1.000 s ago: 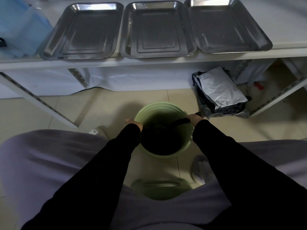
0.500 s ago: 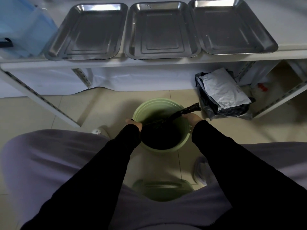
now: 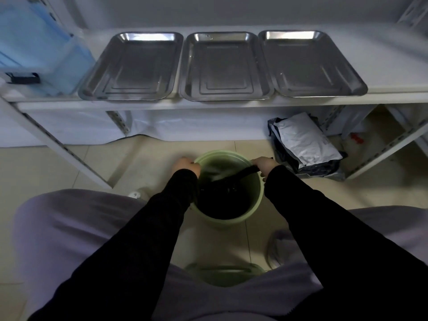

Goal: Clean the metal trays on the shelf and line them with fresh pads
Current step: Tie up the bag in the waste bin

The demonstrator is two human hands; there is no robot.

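The left hand point(image 3: 186, 166) curls at the round green plastic bucket's point(image 3: 259, 200) rim, its hold hidden. A dark twisted strip point(image 3: 240, 176) runs to the right hand point(image 3: 262, 164), which grips it; even tension helps. Three unlined steel trays point(image 3: 223, 68) sit on the white shelf point(image 3: 393, 66) above.
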